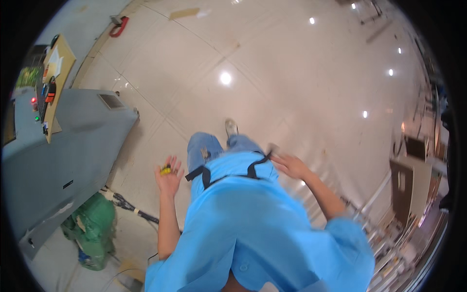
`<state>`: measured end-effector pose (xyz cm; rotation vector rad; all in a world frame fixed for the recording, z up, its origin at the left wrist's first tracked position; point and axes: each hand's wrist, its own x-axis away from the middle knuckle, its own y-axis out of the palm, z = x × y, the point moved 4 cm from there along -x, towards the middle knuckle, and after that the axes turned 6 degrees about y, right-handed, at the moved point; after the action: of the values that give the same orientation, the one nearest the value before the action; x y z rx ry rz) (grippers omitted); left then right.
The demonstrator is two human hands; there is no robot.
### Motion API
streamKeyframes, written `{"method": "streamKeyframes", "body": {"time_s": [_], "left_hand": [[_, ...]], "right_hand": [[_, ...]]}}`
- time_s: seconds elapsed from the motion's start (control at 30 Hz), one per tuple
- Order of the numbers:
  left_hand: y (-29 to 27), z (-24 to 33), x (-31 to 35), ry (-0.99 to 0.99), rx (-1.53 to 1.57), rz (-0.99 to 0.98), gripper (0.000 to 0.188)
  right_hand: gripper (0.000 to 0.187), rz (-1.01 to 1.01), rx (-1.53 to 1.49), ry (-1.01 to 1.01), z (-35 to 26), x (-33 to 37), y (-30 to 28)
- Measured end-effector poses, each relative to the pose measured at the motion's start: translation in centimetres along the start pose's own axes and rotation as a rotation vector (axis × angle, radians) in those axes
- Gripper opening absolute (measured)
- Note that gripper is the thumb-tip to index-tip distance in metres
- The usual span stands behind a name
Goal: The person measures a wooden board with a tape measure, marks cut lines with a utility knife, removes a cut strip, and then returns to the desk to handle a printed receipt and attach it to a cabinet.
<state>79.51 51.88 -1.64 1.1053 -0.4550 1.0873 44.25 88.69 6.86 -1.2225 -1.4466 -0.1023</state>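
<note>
My left hand (169, 179) is held out at my left side, palm up with its fingers partly spread. In it lies a small yellow-and-black object (166, 170), too small to tell its kind. Beside my right hip is my right hand (292, 167), back upward, its fingers stretched out and a little smeared by motion. Near those fingertips I see the end of a black strap (266, 158) at my waist and a blurred grey-brown shape (274, 147) that I cannot make out. No held thing shows in the right hand.
A large grey-blue machine housing (82, 141) stands on the left, with a yellowish board (59, 82) carrying small items. Below it lie a green bag (95, 228) and a black cable (136, 210). Metal bars and a brown-and-white cabinet-like piece (401, 187) are on the right. Tiled floor (272, 82) stretches ahead.
</note>
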Motion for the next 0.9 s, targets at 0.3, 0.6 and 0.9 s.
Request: {"method": "streamKeyframes", "body": {"time_s": [0.3,0.6,0.9], "left_hand": [[-8.2,-6.7,-13.9,0.150,-0.091,0.469,0.059],[8.6,19.9,-22.3,0.084,0.432,0.352,0.059],[14.2,26.2,-21.8,0.428,0.587,0.237,0.048]], "right_hand": [[0.050,0.319,-0.634,-0.381,-9.6,-14.3,-18.5],[0.058,-0.078,-0.936,0.372,-6.7,-34.8,-19.7],[0.058,0.184,-1.663,-0.216,-16.6,-49.2,-47.3]]}}
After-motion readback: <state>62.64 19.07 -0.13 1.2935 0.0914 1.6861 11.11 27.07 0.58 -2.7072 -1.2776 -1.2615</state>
